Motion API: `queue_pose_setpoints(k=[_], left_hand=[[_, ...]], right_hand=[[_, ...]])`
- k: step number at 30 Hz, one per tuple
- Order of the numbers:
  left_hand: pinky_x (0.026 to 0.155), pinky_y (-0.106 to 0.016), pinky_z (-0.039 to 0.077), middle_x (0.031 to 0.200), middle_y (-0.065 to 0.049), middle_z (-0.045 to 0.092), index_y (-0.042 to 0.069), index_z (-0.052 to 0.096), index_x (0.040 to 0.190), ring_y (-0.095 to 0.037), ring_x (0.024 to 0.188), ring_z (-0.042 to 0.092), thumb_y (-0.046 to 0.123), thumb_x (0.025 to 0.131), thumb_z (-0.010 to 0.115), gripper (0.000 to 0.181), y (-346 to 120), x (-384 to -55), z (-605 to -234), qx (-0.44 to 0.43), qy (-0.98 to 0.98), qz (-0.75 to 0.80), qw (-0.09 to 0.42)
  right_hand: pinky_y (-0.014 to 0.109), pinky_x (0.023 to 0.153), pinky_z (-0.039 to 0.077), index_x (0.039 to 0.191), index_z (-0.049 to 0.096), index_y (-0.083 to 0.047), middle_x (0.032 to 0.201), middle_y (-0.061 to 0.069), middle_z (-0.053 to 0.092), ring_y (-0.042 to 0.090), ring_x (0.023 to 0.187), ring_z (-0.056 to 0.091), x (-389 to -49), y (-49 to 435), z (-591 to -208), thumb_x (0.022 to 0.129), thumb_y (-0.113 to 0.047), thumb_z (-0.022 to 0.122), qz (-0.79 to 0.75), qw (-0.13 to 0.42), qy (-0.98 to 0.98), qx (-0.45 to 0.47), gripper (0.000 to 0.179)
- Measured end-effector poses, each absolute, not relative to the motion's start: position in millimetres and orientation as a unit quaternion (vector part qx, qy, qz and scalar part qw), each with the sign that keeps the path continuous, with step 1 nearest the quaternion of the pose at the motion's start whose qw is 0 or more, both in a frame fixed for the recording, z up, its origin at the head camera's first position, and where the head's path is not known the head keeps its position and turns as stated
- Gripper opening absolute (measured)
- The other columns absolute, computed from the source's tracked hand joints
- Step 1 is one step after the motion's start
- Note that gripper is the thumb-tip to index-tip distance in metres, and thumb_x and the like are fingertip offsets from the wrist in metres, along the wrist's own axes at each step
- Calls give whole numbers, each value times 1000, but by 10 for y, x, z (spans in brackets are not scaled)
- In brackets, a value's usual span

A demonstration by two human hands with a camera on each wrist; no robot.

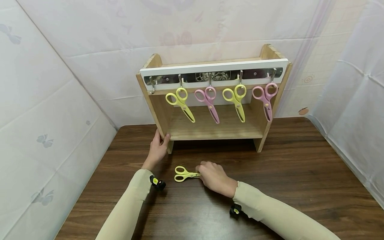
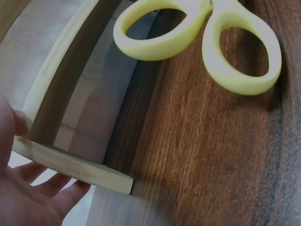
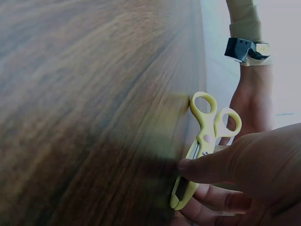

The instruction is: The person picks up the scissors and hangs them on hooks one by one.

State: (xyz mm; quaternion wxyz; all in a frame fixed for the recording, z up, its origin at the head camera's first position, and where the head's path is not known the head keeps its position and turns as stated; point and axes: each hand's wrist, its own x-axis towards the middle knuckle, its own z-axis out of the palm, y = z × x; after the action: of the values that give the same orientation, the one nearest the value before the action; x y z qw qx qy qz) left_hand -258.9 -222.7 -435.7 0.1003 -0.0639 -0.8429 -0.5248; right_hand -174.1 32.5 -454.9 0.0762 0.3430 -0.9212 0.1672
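Observation:
My left hand (image 1: 157,150) grips the lower left side panel (image 2: 75,165) of a wooden rack, thumb on the inner side and fingers round the outside. Low over the table, my right hand (image 1: 216,178) pinches a pair of yellow scissors (image 1: 181,174) by the blade end. Its thumb (image 3: 207,168) lies across the blades in the right wrist view, and the finger loops (image 2: 242,56) point toward the left hand. The blade tips are hidden behind the right hand in the head view.
From metal hooks on the rack's white front board (image 1: 186,66) hang yellow scissors (image 1: 181,103) and pink scissors (image 1: 209,104), alternating. The leftmost hook (image 1: 152,85) is bare. A dark wooden table (image 1: 300,186) carries the rack, with patterned white cloth (image 1: 60,86) around it.

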Motion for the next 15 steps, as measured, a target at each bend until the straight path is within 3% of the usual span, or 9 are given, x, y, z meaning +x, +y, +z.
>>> queue_pose_setpoints(k=[15], left_hand=[[104,-57,48,147,-26,47,13,30,159,-41,137,48,25,111,47,52,-2217,-2556,-4331,-64,-844,-525,92]], right_hand=[[26,40,38,80,68,-15,74,0,57,18,62,60,-1744,359,-4531,84,7,74,161,87,-918,352,23]])
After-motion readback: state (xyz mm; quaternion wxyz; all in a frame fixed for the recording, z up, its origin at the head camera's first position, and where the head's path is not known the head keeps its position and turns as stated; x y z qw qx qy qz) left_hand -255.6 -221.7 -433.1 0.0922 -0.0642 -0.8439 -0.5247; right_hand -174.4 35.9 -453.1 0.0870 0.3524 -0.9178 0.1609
